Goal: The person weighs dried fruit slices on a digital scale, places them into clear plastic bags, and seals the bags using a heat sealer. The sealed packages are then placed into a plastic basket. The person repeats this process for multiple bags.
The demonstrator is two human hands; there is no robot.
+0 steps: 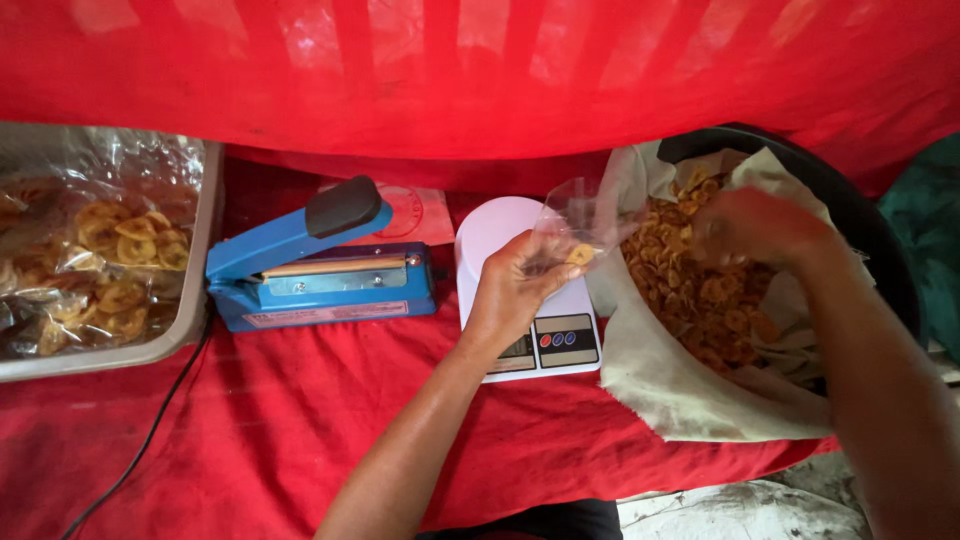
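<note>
A person's left hand (pixel 512 290) grips a small clear plastic bag (pixel 575 225) by its mouth above a white kitchen scale (pixel 500 232), one banana chip (pixel 580 254) already inside. The right hand (pixel 760 225), blurred over the heap of chips (pixel 700 290) in a cloth-lined black tub (pixel 860 215) to the right, appears curled around a handful, though its grip cannot be told for sure. Filling well likely means keeping the bag's mouth wide and close to the tub, so no chips spill on the red cloth (pixel 250 420). A blue heat sealer (pixel 320 270) and a grey tray (pixel 200 240) of packed bags sit left.
</note>
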